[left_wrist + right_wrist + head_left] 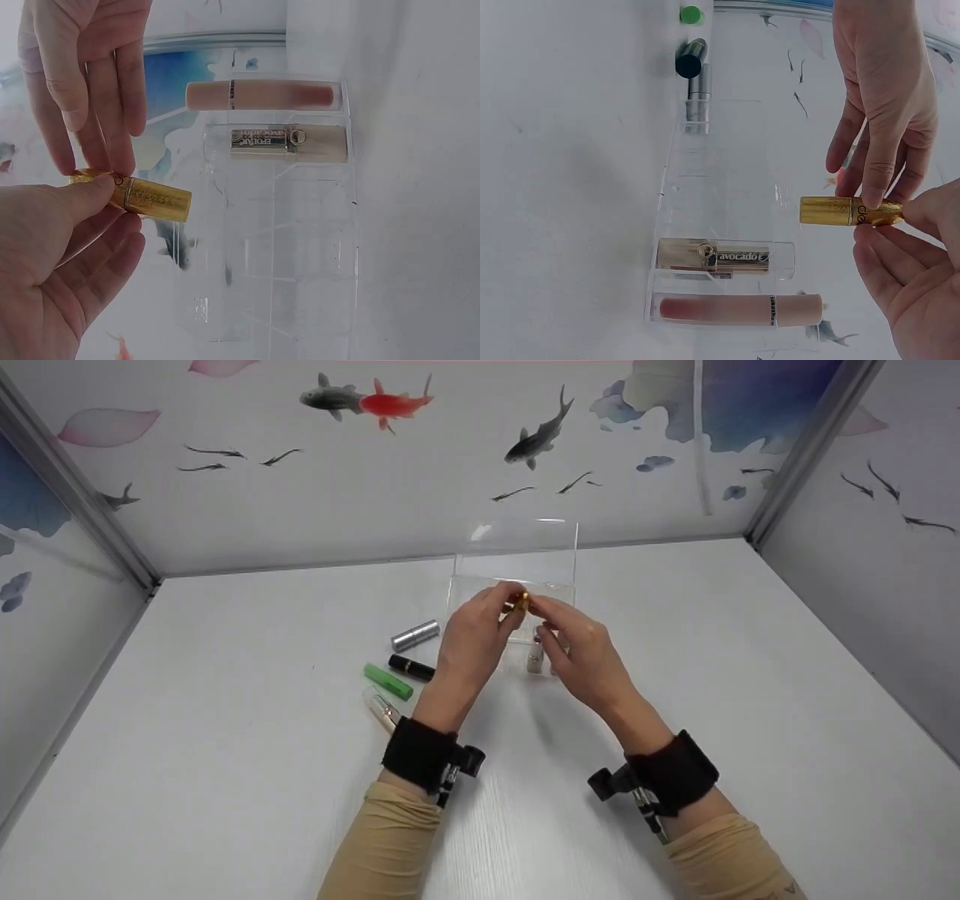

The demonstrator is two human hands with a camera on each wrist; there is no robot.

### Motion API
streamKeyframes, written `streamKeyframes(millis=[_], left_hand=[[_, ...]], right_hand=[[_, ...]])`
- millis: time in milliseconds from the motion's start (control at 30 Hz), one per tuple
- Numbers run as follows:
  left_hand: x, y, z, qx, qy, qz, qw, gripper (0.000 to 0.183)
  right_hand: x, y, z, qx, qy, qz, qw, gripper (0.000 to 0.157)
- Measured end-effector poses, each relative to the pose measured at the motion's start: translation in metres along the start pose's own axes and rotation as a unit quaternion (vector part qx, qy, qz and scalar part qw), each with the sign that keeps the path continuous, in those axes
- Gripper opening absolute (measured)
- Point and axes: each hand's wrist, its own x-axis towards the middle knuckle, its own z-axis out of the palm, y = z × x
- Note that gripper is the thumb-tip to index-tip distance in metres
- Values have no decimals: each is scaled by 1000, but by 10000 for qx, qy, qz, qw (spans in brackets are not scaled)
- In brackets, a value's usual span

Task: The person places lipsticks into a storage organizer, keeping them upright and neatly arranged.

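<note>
A gold lipstick tube (523, 601) is held up in front of a transparent holder (676, 169), both hands meeting at it. My left hand (474, 639) pinches its middle between thumb and fingers. At its other end, the thumb and fingertips of my right hand (589, 649) close round the gold surface. Inside the holder, a clear-and-gold tube labelled avocado (739, 259) stands beside a pink lip gloss tube (720, 309). Dark lettering shows on the gold tube in the right wrist view.
Left of the holder lie a silver tube (415, 635), a black tube (411, 667), a green tube (388, 681) and a clear-capped beige tube (382, 710), partly behind the left wrist. Printed panels (450, 472) wall the white table (225, 720) at back and sides.
</note>
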Motion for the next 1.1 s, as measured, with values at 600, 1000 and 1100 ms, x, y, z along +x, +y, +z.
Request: streamKeyframes(millis=[600,1000,1100], left_hand=[[-5,-10,14,116,-533,-218,9983,18],[-8,-12,17,546,-915,-405,9935,18],[-8,-12,18,545,-943,-496,9928,17]], right_hand=[[-4,11,8,-1117,-625,-291,9913,41],[-8,20,13,-1473,-570,-772,9844,35],[-8,20,15,-1626,-606,-813,9815,36]])
